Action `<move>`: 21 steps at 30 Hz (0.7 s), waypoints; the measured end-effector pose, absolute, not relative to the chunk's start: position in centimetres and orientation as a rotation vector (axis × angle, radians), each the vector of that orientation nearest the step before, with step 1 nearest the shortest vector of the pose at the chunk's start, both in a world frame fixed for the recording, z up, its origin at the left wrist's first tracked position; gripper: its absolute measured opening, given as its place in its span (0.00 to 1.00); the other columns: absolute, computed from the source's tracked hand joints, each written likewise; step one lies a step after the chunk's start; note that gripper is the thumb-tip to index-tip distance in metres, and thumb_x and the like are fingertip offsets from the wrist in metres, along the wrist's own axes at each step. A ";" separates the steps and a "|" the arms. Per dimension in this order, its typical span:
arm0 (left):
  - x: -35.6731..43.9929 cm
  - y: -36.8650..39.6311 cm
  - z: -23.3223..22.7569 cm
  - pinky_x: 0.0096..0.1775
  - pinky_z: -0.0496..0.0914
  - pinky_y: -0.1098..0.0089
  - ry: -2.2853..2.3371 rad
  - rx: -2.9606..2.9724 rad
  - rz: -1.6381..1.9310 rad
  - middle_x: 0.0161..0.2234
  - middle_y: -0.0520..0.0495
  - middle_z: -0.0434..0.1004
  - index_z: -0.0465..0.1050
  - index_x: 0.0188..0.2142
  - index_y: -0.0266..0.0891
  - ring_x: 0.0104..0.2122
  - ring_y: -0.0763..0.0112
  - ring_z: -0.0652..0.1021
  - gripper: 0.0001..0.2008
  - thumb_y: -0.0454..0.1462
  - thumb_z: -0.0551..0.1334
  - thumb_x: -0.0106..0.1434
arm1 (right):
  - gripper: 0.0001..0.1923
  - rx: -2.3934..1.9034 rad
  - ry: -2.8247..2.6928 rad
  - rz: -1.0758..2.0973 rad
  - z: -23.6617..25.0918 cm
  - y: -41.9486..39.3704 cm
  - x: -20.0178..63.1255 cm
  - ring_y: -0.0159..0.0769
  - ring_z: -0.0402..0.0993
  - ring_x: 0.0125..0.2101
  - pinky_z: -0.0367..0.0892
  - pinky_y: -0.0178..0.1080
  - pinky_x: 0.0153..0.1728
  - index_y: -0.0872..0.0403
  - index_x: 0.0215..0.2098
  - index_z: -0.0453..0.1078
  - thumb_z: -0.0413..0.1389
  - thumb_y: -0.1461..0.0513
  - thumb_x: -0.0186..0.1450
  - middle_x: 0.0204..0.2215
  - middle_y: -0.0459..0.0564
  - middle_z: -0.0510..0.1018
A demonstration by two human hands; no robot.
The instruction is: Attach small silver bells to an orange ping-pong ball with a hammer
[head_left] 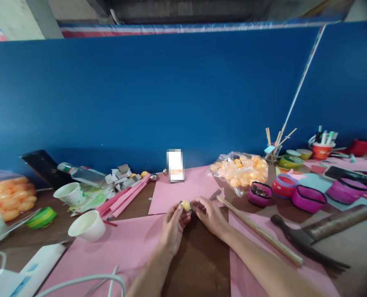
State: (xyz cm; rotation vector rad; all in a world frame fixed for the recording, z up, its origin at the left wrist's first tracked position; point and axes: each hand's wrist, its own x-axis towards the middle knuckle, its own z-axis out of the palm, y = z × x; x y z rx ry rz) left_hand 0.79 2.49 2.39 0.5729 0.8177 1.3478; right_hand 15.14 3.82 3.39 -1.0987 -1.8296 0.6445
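A small yellow-orange ball (186, 205) with dark, shiny bits around its edge is held up over the brown table. My left hand (172, 226) grips it between thumb and fingers from the left. On the other side, my right hand (210, 213) has its fingertips pinched at the ball's right edge; what lies between them is too small to make out. Behind both hands lies a pink sheet (183, 194). A hammer with a wooden handle (260, 231) rests just right of my right hand.
Bags of orange balls (242, 169) stand right and far left. Magenta containers (308, 199) and one with small dark pieces (259, 194) line the right. A second hammer (307, 243) lies nearer. Left are a white cup (87, 226), pink strips (130, 196) and a power strip (36, 270).
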 end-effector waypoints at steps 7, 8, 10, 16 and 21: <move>1.0 2.3 2.5 0.30 0.70 0.75 0.863 0.608 1.341 0.29 0.47 0.75 0.67 0.38 0.36 0.27 0.74 0.76 0.17 0.39 0.65 0.49 | 0.11 -1.092 -1.768 0.700 3.1 3.8 15.2 0.34 0.72 0.33 0.67 0.35 0.35 0.53 0.43 0.66 0.49 0.64 0.61 0.33 0.49 0.76; 1.0 2.3 2.5 0.31 0.70 0.74 0.866 0.611 1.340 0.29 0.47 0.75 0.67 0.38 0.36 0.27 0.74 0.76 0.17 0.39 0.65 0.49 | 0.11 -1.093 -1.773 0.699 3.1 3.8 15.2 0.34 0.72 0.34 0.67 0.35 0.35 0.53 0.42 0.66 0.49 0.64 0.61 0.33 0.49 0.76; 1.0 2.3 2.5 0.31 0.70 0.74 0.867 0.615 1.338 0.29 0.47 0.75 0.67 0.38 0.36 0.27 0.74 0.76 0.17 0.39 0.65 0.49 | 0.09 -1.092 -1.795 0.697 3.2 3.8 15.2 0.34 0.72 0.33 0.66 0.35 0.35 0.53 0.39 0.67 0.49 0.64 0.61 0.33 0.49 0.76; 1.0 2.3 2.5 0.31 0.70 0.74 0.869 0.598 1.342 0.30 0.47 0.75 0.68 0.38 0.36 0.27 0.74 0.76 0.18 0.39 0.66 0.47 | 0.08 -1.102 -1.850 0.686 3.5 3.8 15.1 0.34 0.71 0.31 0.64 0.34 0.31 0.54 0.35 0.69 0.48 0.65 0.62 0.30 0.48 0.76; 1.0 2.3 2.5 0.31 0.70 0.74 0.859 0.616 1.335 0.30 0.47 0.75 0.67 0.38 0.37 0.27 0.74 0.76 0.17 0.39 0.65 0.49 | 0.08 -1.108 -1.863 0.670 3.4 3.9 15.1 0.34 0.70 0.31 0.64 0.34 0.32 0.54 0.33 0.69 0.48 0.66 0.61 0.30 0.48 0.75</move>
